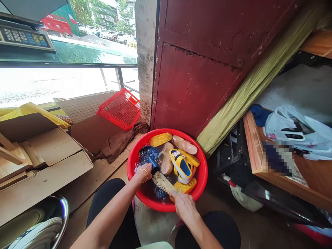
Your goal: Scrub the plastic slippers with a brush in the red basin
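Observation:
A red basin (204,173) of water stands before my knees, filled with several slippers and shoes. My left hand (145,172), with a yellow bangle at its wrist, is closed on a dark blue slipper (154,165) at the basin's left side. Gripped in my right hand (184,204), over the near rim, is a scrub brush (163,182) with pale bristles; its head points toward the blue slipper. Beside the brush lie a yellow-and-blue clog (182,165), a yellow sole (186,186) and a beige shoe (166,159). Water hides part of the blue footwear.
Behind the basin rises a dark red metal door (192,86). To the left are a red plastic crate (120,109), a brown cloth (114,146), cardboard (52,169) and a shiny metal bowl (64,211). A wooden drawer (252,145) with a plastic bag (290,131) is at right.

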`<action>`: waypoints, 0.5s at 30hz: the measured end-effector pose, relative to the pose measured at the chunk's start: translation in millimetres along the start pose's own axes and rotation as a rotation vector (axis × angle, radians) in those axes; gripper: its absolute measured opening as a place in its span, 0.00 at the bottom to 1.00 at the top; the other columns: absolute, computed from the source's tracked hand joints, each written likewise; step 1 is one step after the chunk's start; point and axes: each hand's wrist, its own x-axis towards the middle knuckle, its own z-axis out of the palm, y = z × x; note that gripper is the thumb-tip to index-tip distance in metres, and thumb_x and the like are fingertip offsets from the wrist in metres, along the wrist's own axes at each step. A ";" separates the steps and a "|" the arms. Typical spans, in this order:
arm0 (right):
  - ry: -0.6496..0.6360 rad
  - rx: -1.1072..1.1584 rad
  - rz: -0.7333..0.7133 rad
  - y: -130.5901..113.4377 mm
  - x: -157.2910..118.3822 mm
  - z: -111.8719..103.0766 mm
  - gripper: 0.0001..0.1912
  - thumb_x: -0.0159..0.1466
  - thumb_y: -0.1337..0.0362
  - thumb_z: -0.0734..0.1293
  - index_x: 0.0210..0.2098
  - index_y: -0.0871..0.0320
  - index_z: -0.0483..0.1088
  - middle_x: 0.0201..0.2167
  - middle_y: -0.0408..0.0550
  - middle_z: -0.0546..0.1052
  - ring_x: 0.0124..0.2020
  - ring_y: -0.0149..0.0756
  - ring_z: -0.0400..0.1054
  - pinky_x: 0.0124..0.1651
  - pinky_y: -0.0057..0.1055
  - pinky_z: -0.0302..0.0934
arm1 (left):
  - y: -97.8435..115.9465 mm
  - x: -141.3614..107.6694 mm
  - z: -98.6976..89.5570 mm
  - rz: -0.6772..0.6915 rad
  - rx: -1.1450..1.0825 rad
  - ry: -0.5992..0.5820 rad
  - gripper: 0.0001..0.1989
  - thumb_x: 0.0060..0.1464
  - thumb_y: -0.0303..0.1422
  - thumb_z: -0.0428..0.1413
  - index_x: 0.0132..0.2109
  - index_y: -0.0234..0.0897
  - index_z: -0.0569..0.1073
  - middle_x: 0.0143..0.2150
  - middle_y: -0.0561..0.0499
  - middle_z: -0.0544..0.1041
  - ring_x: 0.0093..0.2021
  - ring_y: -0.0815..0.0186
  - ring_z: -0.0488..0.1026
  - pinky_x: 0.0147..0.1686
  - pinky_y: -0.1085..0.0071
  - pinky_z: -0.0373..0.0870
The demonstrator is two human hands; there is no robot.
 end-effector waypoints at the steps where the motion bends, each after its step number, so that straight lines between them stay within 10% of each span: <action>1: -0.009 -0.010 0.011 -8.2 9.3 1.1 0.22 0.69 0.72 0.60 0.59 0.51 0.74 0.44 0.57 0.80 0.42 0.45 0.75 0.46 0.37 0.63 | 0.0 1.0 -1.7 0.004 -0.011 -0.003 0.20 0.63 0.40 0.58 0.58 0.37 0.71 0.58 0.43 0.74 0.53 0.57 0.75 0.51 0.53 0.76; 8: -0.248 0.267 0.110 -60.9 101.1 -11.4 0.24 0.67 0.76 0.59 0.60 0.60 0.72 0.46 0.64 0.79 0.45 0.46 0.75 0.47 0.38 0.66 | -6.7 -1.5 -23.5 -0.001 -0.153 0.108 0.16 0.60 0.33 0.58 0.55 0.36 0.73 0.56 0.43 0.76 0.55 0.57 0.75 0.55 0.58 0.72; 15: -0.352 0.562 0.076 -6.8 136.5 -25.0 0.17 0.71 0.61 0.61 0.53 0.55 0.77 0.30 0.45 0.79 0.25 0.30 0.72 0.29 0.24 0.62 | -2.7 -47.7 -0.6 -0.042 -0.382 0.371 0.22 0.63 0.31 0.47 0.63 0.34 0.66 0.64 0.40 0.72 0.63 0.61 0.71 0.61 0.67 0.67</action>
